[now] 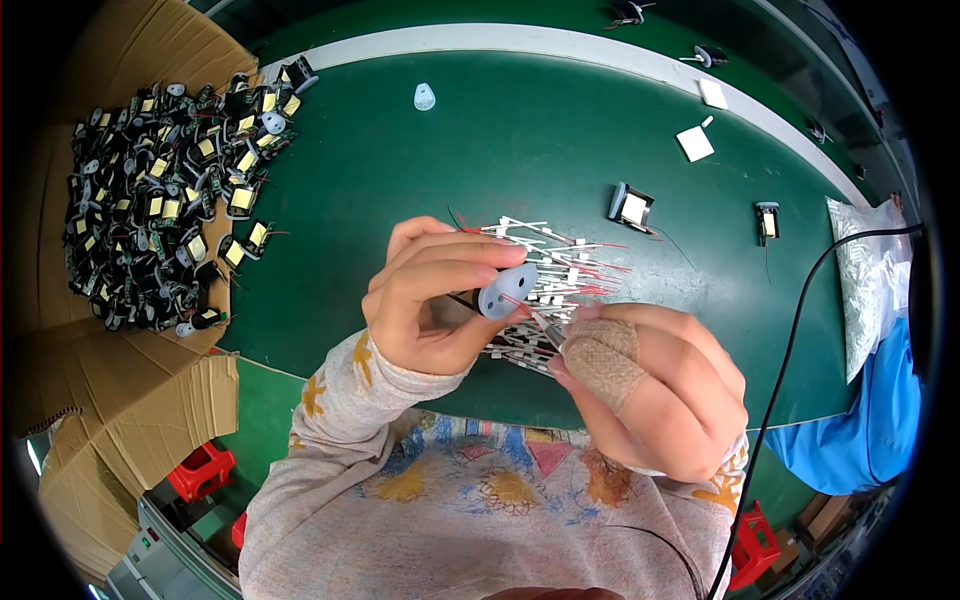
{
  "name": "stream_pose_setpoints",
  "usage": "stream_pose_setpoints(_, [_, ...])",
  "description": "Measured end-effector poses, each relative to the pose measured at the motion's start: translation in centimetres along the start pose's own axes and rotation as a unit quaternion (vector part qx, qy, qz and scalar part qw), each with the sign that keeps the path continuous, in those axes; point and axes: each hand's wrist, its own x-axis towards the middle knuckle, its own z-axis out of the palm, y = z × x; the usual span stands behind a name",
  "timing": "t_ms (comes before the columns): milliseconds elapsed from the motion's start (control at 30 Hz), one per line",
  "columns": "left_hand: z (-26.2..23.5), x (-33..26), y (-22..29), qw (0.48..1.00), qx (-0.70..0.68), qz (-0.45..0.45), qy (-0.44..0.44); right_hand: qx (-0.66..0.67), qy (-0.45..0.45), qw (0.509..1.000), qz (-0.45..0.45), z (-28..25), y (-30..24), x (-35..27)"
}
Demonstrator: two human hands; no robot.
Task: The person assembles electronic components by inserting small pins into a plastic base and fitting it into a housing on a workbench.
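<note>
My left hand (430, 292) pinches a small device by its sides, its grey oval end cap (508, 291) with round holes turned toward my right hand. A thin red wire shows at the cap's face. Closed around a slim metal-tipped tool (549, 331), which looks like tweezers, is my right hand (660, 385), with tan bandages on its fingers. The tool's tip is at the cap's lower edge, by the red wire; whether it grips the wire is too small to tell. Beneath both hands lies a heap of short leads (575, 270) with white connectors and red ends.
Many black devices with yellow pads (160, 200) fill a cardboard box (130, 400) at the left. On the green table (360, 150) lie a loose grey cap (424, 96), a black device (632, 205) and white pads (695, 143). A black cable (797, 320) and plastic bag (868, 270) are at right.
</note>
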Motion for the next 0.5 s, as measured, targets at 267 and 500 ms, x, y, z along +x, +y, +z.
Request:
stream_pose_setpoints(267, [-0.04, 0.05, 0.12, 1.0, -0.002, -0.001, -0.009, 0.032, 0.021, 0.999, 0.006, 0.21, 0.41, -0.05])
stream_pose_setpoints(500, [-0.03, 0.05, 0.04, 1.0, -0.008, 0.002, -0.01, 0.078, 0.02, 0.996, 0.045, -0.11, 0.37, 0.21])
